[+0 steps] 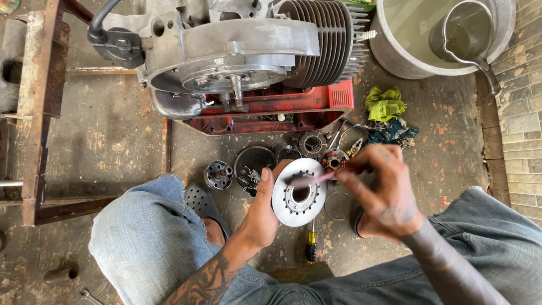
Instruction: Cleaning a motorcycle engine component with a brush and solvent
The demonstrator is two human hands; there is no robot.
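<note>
While you crouch over the loose parts at centre frame, the following risks stand.

Left hand (265, 212): closed around the left edge of the round metal disc (298, 192), thumb on its face, holding it tilted up just below centre frame.

Right hand (384, 189): fingers pinched shut on a thin tool (309, 181), blurred; I cannot tell its kind. Its tip lies across the disc's centre hole.

Slip risk: you grip the disc by one edge only. In my judgement, pressure from the tool could twist it loose onto the parts below.

Small parts (316, 148): several lie unboxed on the floor between your knees and the red tray (316, 101). A dropped disc could scatter them.

Screwdriver (311, 247): lies on the floor under the disc, near your foot; likely to roll or be stepped on.

Engine (248, 51): rests on the tray at upper centre, well apart from your hands.

Rags (385, 104): right of the tray, apart from the work.
</note>
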